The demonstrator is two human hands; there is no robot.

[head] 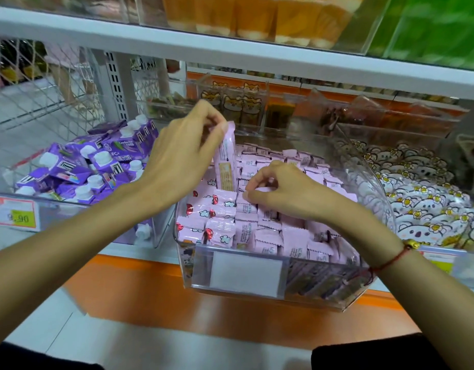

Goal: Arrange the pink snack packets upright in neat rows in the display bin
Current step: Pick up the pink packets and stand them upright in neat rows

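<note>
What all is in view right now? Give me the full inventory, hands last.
display bin: one, clear plastic, centre, on the orange shelf edge
pink snack packets: many, pink, filling the display bin; most in rows, several at left lying face up
raised packet: one, pink, held upright above the bin's left side
blank label holder: one, white, on the bin's front
purple cartons: many, purple with white caps, in the bin at left
price tag: one, red and yellow-green, lower left
flower-print packets: many, white and yellow, in the bin at right
left hand: pinches the raised packet
right hand: fingers curled on the packets in the rows; red cord at the wrist
</note>
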